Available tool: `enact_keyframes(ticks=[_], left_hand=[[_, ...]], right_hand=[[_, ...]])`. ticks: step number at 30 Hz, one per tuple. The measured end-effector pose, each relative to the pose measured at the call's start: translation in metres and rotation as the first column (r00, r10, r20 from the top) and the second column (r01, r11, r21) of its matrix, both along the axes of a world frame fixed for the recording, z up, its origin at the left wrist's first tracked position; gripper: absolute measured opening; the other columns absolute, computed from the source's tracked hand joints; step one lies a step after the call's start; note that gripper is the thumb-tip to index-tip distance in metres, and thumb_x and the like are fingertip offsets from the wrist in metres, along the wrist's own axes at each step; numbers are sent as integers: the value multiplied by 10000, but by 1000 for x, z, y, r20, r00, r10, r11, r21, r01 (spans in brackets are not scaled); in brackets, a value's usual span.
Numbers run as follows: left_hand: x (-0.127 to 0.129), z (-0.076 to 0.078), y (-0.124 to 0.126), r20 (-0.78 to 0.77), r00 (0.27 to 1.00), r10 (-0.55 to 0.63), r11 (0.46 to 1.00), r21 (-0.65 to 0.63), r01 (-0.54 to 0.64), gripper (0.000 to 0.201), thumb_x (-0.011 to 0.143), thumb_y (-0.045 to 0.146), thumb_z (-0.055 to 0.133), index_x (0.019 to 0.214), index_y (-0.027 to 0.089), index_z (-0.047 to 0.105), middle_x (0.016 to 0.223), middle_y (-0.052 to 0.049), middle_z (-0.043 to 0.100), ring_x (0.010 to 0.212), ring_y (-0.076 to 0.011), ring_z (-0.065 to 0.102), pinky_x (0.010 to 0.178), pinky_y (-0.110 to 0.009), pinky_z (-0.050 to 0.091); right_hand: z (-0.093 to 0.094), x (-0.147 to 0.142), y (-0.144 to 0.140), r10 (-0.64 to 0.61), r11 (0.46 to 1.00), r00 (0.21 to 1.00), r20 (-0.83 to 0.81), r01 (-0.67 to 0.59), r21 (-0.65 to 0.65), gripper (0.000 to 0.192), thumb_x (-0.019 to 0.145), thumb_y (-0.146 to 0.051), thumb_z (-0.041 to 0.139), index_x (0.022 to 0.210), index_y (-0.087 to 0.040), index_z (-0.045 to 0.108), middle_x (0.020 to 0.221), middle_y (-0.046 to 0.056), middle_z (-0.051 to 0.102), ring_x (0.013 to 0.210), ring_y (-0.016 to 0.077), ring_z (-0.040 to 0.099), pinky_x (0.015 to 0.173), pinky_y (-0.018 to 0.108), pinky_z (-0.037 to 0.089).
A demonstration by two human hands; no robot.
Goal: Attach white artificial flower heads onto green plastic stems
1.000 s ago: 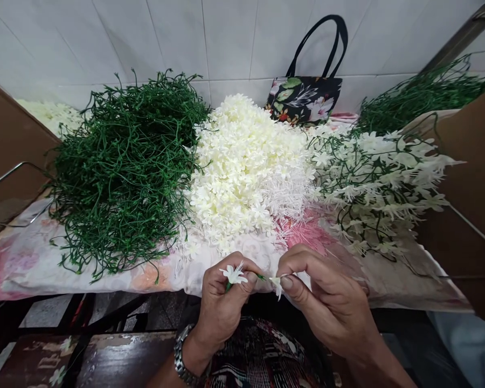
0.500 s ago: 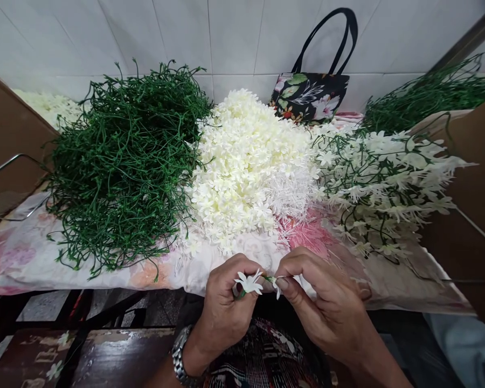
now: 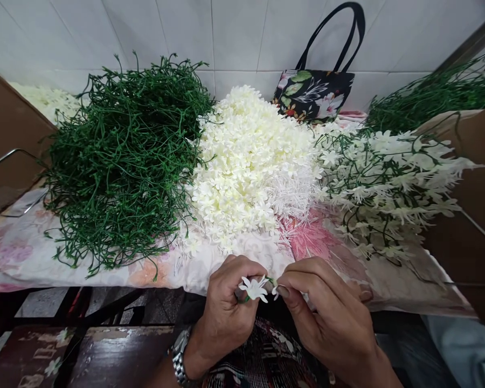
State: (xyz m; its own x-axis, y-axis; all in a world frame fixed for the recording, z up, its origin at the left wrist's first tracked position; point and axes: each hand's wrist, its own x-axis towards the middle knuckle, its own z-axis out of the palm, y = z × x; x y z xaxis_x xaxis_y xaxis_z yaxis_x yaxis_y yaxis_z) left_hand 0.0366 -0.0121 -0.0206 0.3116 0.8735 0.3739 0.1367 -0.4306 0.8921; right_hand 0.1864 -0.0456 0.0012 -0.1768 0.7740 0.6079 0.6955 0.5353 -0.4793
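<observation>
— what's going on from the head camera, over at the near edge of the table?

— the left hand is curled shut around a thin green stem, with a small white flower sitting on top of it, just above the knuckles. the right hand is right beside it, thumb and forefinger pinched together on a tiny white piece i can't make out well, touching the stem's tip. there's a watch on the left wrist.

— and on the table itself?

— a flowered cloth covers it. a big tangle of green stems sits toward the left edge, a heap of loose white blossoms in the middle, and finished flower sprays toward the right edge. at the far edge, against the tiled wall, stands a black floral bag. more green stems lie in the far right corner.
</observation>
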Motion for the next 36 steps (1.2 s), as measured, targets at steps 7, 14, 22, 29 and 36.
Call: enact_keyframes(ticks=[7, 14, 22, 29, 36], left_hand=[[0, 4, 3, -130, 991, 9, 977, 213, 19, 297, 654, -38, 412, 797, 183, 550, 590, 29, 519, 564, -125, 453, 658, -308, 380], [0, 0, 1, -24, 998, -51, 999, -19, 50, 220, 718, 13, 440, 750, 172, 589, 591, 20, 565, 520, -101, 483, 499, -206, 388], [8, -2, 3, 98, 995, -13, 994, -111, 24, 218, 703, 28, 443, 693, 171, 607, 571, 17, 602, 506, -95, 520, 478, -181, 394], [10, -13, 9, 116, 993, -4, 979, -203, 28, 171, 704, 66, 478, 661, 163, 612, 534, 25, 578, 456, -86, 463, 437, -181, 353], [12, -11, 13, 45, 999, 2, 989, -148, 4, 202, 775, 146, 466, 623, 161, 598, 496, 24, 527, 443, -85, 427, 428, -186, 338]], right_hand=[[-7, 0, -5, 0, 999, 998, 65, -3, 44, 164, 820, 27, 504, 845, -131, 538, 743, 58, 559, 709, 148, 488, 633, 284, 411], [-5, -2, -4, -17, 999, 1000, -20, 17, -32, 160, 833, -24, 498, 858, -180, 524, 728, 33, 556, 676, 142, 519, 600, 263, 435], [-19, -5, 1, 19, 985, 972, -234, -59, -162, 166, 860, -51, 423, 872, -206, 480, 726, 1, 539, 639, 113, 539, 563, 219, 443], [-37, -5, 7, -30, 960, 934, -355, -72, -271, 115, 888, -123, 443, 821, -210, 479, 706, -18, 519, 618, 100, 515, 551, 195, 428], [-40, -2, 13, -25, 941, 904, -428, -123, -315, 119, 879, -134, 455, 786, -205, 479, 666, -26, 525, 582, 95, 502, 525, 191, 408]])
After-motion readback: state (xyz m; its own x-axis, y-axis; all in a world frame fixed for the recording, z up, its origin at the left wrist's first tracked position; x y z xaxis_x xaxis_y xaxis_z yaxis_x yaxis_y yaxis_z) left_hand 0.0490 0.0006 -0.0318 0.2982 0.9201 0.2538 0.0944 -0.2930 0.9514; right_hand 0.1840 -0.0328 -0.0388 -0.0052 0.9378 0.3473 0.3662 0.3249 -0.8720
